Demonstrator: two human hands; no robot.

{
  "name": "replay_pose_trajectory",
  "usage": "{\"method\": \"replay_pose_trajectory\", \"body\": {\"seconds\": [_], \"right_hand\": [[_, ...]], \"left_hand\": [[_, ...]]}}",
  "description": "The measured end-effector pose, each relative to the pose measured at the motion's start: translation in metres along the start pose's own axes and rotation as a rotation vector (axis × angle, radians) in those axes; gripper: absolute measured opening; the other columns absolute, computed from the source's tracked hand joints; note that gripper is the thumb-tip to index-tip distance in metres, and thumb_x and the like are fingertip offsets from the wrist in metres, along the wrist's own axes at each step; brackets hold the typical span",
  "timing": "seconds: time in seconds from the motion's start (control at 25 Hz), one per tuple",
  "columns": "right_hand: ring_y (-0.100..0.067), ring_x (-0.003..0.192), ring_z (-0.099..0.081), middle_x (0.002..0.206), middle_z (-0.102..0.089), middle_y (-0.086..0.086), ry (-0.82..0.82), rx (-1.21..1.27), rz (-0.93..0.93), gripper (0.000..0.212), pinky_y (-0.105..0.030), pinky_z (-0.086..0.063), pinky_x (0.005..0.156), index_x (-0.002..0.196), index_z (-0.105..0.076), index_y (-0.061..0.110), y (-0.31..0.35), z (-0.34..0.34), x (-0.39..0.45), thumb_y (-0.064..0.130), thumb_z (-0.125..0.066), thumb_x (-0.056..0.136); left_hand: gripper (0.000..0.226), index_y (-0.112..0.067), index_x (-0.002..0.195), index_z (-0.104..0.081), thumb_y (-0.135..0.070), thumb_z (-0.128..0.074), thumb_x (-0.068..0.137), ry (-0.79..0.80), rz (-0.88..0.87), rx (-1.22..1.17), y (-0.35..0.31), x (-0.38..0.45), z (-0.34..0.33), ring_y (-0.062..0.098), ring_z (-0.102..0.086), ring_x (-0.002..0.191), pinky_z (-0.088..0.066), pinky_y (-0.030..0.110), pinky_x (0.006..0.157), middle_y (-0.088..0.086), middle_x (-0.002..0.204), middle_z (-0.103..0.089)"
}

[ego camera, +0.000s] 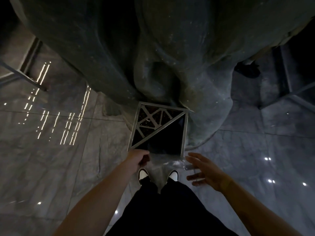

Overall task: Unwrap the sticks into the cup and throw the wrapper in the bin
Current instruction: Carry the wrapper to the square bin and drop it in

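A polished marble floor (51, 167) carries everything here, dim and glossy with light reflections. On it, against a large dark sculpted mass (153, 48), stands the bin (185, 132), a square metal-rimmed top split on the diagonal: the far half is a patterned grille, the near half an open dark triangle. The person stands at the bin's near edge, shoes (143, 175) just short of it.

The clear wrapper (167, 161) hangs at that near edge, more over the floor than over the opening. The left hand (138, 158) is closed, pinching the wrapper's left end beside the bin's near-left corner. The right hand (204, 172) is open, fingers spread, just right of the wrapper; whether it touches it is unclear. No cup or sticks are in view.

The risk, as I judge it: the film is light and limp, so released here it could drift onto the floor, or catch on the rim or grille instead of falling through. Poor light makes aiming harder.
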State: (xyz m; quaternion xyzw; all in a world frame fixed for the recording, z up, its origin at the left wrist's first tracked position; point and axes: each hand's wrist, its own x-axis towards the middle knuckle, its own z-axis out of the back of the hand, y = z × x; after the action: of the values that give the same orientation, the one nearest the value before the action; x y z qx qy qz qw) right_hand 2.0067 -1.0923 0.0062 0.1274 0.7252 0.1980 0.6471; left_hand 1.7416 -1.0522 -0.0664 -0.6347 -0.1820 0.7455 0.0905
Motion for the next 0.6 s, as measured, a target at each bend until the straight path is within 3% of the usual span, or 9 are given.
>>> {"method": "replay_pose_trajectory", "body": {"seconds": [0.12, 0.24, 0.4, 0.48, 0.6], "right_hand": [[-0.029, 0.081, -0.074, 0.109, -0.069, -0.012, 0.033, 0.024, 0.02, 0.042, -0.037, -0.06, 0.064, 0.111, -0.064, 0.033, 0.001, 0.002, 0.001, 0.046, -0.074, 0.073], [-0.027, 0.079, -0.071, 0.099, -0.071, -0.013, -0.035, 0.037, 0.01, 0.031, -0.038, -0.06, 0.068, 0.111, -0.066, 0.018, 0.002, -0.006, 0.02, 0.031, -0.072, 0.082], [-0.026, 0.071, -0.066, 0.085, -0.066, -0.014, -0.107, 0.2, -0.069, 0.014, -0.035, -0.06, 0.058, 0.095, -0.068, 0.003, 0.01, -0.016, 0.054, 0.014, -0.066, 0.087], [-0.025, 0.068, -0.064, 0.081, -0.063, -0.014, -0.13, 0.244, -0.082, 0.009, -0.033, -0.06, 0.053, 0.088, -0.063, 0.003, 0.015, -0.019, 0.069, 0.011, -0.067, 0.086], [-0.024, 0.068, -0.062, 0.079, -0.061, -0.012, -0.162, 0.23, -0.074, 0.014, -0.034, -0.06, 0.058, 0.087, -0.059, 0.004, 0.011, -0.026, 0.087, 0.015, -0.068, 0.087]], "left_hand": [[0.017, -0.008, 0.073, -0.057, -0.006, -0.064, 0.088, -0.01, 0.008, 0.094, -0.007, 0.018, -0.009, 0.02, -0.052, 0.055, -0.043, 0.016, 0.03, 0.013, 0.066, -0.055], [0.008, -0.006, 0.09, -0.061, -0.014, -0.061, 0.093, -0.02, -0.019, 0.214, -0.011, 0.016, -0.009, 0.02, -0.056, 0.054, -0.044, 0.019, 0.033, 0.013, 0.068, -0.06], [0.021, -0.016, 0.114, -0.059, -0.026, -0.057, 0.096, 0.146, -0.156, 0.271, -0.011, -0.013, 0.002, 0.018, -0.061, 0.059, -0.047, 0.02, 0.042, 0.015, 0.088, -0.063], [0.026, -0.023, 0.119, -0.06, -0.033, -0.056, 0.096, 0.217, -0.198, 0.272, -0.011, -0.028, 0.012, 0.015, -0.062, 0.063, -0.047, 0.02, 0.045, 0.011, 0.093, -0.065], [0.031, -0.03, 0.119, -0.063, -0.038, -0.065, 0.089, 0.356, -0.269, 0.391, -0.004, -0.038, 0.025, 0.009, -0.067, 0.078, -0.051, 0.018, 0.056, -0.002, 0.099, -0.07]]}}
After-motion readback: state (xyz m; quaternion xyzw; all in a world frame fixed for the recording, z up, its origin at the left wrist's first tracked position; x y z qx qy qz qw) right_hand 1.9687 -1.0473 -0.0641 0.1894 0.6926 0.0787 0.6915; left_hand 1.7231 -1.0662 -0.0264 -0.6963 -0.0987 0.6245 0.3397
